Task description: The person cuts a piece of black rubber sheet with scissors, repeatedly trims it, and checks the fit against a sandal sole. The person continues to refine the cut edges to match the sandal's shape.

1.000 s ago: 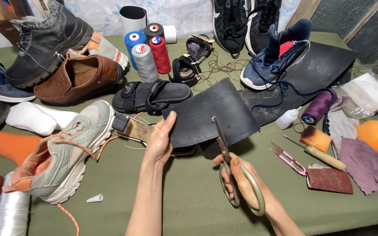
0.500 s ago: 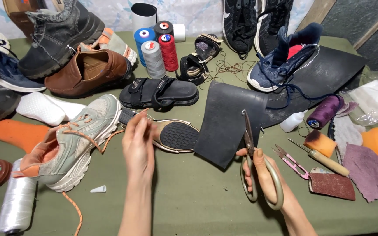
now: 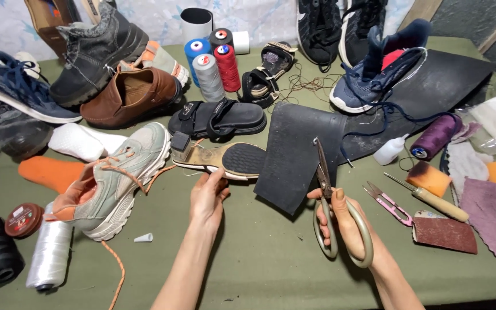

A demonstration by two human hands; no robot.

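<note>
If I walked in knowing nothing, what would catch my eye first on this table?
Most likely the big scissors in the right hand, low and right of centre, blades resting against a black rubber sheet. Beside them the left hand touches a worn sandal sole at the middle of the green table. Behind, shoes crowd the back edge around a cluster of thread spools.

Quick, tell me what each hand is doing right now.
Left hand: open, fingertips at the sandal sole, holding nothing.
Right hand: closed on the scissors.
</note>
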